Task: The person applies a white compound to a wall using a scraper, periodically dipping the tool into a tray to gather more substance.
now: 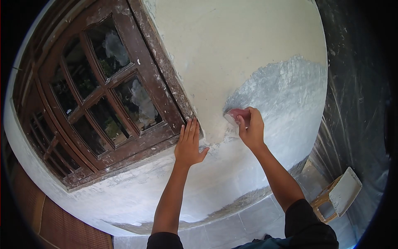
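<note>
My right hand [253, 132] grips a scraper [240, 115] with a dull red body and a pale, flat edge. That edge rests against the wall [215, 50], where cream paint meets a rough grey-white patch [286, 79]. My left hand [190, 143] lies flat with fingers stretched out, over the lower right corner of the brown wooden window frame [145, 39]. Its thumb points toward the wall beside the frame. Nothing is in that hand. Worn paint and pale smears mark the wood around it.
Several glass panes [139, 103] fill the window on the left. A small stool [342, 193] with a pale, stained top stands at the lower right. Dark plastic sheeting [352, 103] hangs along the right side. Grey tiles [228, 230] cover the floor, and a woven brown panel [66, 218] shows at lower left.
</note>
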A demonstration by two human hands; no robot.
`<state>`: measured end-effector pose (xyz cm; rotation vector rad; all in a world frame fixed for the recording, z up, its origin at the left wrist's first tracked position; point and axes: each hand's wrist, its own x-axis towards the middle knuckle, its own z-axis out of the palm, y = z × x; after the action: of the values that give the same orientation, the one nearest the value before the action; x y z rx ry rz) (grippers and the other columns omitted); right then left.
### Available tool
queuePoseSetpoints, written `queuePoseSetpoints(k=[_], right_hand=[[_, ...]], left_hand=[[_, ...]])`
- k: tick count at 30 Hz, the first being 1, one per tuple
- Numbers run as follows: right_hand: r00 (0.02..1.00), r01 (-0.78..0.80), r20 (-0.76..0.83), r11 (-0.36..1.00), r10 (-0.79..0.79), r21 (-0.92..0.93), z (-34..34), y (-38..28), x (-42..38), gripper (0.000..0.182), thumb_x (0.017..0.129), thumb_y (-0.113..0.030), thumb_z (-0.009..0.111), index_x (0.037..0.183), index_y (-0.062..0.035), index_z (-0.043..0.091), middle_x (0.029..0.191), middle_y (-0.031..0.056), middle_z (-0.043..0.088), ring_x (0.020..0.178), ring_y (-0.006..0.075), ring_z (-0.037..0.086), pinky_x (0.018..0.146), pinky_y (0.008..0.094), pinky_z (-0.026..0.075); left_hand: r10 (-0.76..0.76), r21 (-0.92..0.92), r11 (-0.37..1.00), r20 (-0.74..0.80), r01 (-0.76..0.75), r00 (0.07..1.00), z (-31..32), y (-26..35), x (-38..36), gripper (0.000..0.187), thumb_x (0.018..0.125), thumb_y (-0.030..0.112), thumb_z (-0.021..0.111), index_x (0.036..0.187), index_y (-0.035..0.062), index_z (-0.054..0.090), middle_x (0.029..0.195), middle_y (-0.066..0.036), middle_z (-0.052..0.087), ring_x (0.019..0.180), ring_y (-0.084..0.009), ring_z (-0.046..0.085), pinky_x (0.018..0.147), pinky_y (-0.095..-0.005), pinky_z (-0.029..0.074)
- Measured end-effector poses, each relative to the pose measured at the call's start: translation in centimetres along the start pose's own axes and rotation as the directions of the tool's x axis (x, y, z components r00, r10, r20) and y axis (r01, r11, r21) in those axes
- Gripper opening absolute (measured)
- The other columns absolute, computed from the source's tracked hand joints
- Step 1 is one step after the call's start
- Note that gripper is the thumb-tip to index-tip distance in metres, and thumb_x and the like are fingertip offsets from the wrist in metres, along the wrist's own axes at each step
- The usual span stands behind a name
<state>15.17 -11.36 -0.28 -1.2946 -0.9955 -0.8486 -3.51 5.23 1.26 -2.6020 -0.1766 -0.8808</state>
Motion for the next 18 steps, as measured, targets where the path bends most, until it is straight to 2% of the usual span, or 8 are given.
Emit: queuePoseSetpoints(k=[3,5,8,9,11,15,17,18], right_hand=[[0.921,0.272,0.258,0.956,-0.293,0.114,0.7,-1.4,-2.4,0.031,0.082,-0.002,0.068,0.109,-0.0011,0.053,0.09,0.0155,0.057,0.084,0.0353,0.055,0.076,0.0424,0.044],[0.844,0.318,0.429,0.944,-0.323,0.084,1.1,-1.3,-2.9,0.031,0.083,-0.005,0.068,0.11,-0.0009,0.053,0.089,0.0159,0.056,0.084,0.036,0.055,0.076,0.0432,0.043],[0.989,0.108,0.101,0.993,-0.104,-0.042,-0.1,0.6,-0.5,0.029,0.086,-0.005,0.066,0.11,0.0014,0.052,0.094,0.0181,0.058,0.084,0.0366,0.056,0.076,0.0436,0.045],[1.0,-0.025,0.013,0.998,0.026,-0.054,-0.7,1.1,0.0,0.029,0.086,-0.007,0.065,0.111,0.0011,0.052,0.094,0.0177,0.058,0.089,0.037,0.055,0.08,0.045,0.043],[0.996,-0.054,-0.067,0.998,0.052,-0.031,-1.0,0.5,0.3,0.029,0.085,-0.005,0.065,0.111,0.0006,0.052,0.093,0.0164,0.059,0.088,0.0365,0.056,0.078,0.0444,0.043],[0.886,0.262,0.369,0.96,-0.28,0.101,0.4,-1.6,-3.0,0.027,0.084,-0.006,0.067,0.107,-0.0032,0.054,0.09,0.0122,0.058,0.087,0.0332,0.056,0.078,0.042,0.044],[0.905,0.286,0.306,0.955,-0.296,0.077,1.1,-0.6,-2.3,0.028,0.085,-0.007,0.066,0.109,-0.0021,0.054,0.091,0.0127,0.058,0.088,0.0341,0.056,0.077,0.0428,0.044],[0.965,0.17,0.201,0.985,-0.17,0.017,1.0,0.2,-1.8,0.029,0.085,-0.006,0.066,0.111,-0.0014,0.054,0.092,0.0132,0.058,0.088,0.0347,0.056,0.077,0.043,0.043]], left_hand=[[0.012,-0.005,1.0,-0.008,-0.012,1.0,0.2,-0.1,-0.3,0.106,0.073,0.045,0.075,0.148,-0.0088,0.024,0.157,-0.023,0.023,0.148,-0.0374,0.018,0.12,-0.0536,0.015],[0.028,-0.003,1.0,-0.037,-0.028,0.999,0.0,-0.1,0.0,0.106,0.073,0.045,0.075,0.148,-0.0088,0.023,0.157,-0.023,0.023,0.148,-0.0375,0.018,0.12,-0.0537,0.015],[0.001,-0.003,1.0,0.012,-0.001,1.0,-0.3,0.0,-0.2,0.106,0.073,0.045,0.074,0.148,-0.009,0.023,0.157,-0.023,0.023,0.148,-0.0379,0.018,0.119,-0.0544,0.016],[0.003,0.003,1.0,0.009,-0.003,1.0,-0.1,0.0,-0.2,0.106,0.073,0.045,0.074,0.148,-0.009,0.023,0.157,-0.023,0.023,0.148,-0.038,0.018,0.119,-0.0548,0.016],[0.003,0.005,1.0,0.005,-0.003,1.0,0.2,0.0,-0.1,0.106,0.073,0.045,0.074,0.148,-0.0089,0.023,0.157,-0.024,0.023,0.148,-0.0381,0.018,0.119,-0.0551,0.016],[0.019,0.0,1.0,-0.019,-0.019,1.0,0.4,-0.1,-0.2,0.107,0.073,0.045,0.075,0.148,-0.0089,0.023,0.157,-0.024,0.023,0.148,-0.0384,0.018,0.119,-0.055,0.016],[0.026,0.0,1.0,-0.031,-0.026,0.999,0.1,-0.1,-0.1,0.107,0.073,0.045,0.075,0.149,-0.0088,0.023,0.157,-0.024,0.022,0.148,-0.0386,0.018,0.119,-0.055,0.016],[0.014,0.002,1.0,-0.006,-0.014,1.0,0.0,0.0,-0.1,0.107,0.073,0.045,0.075,0.149,-0.009,0.023,0.157,-0.024,0.022,0.148,-0.0391,0.018,0.119,-0.0552,0.016]])
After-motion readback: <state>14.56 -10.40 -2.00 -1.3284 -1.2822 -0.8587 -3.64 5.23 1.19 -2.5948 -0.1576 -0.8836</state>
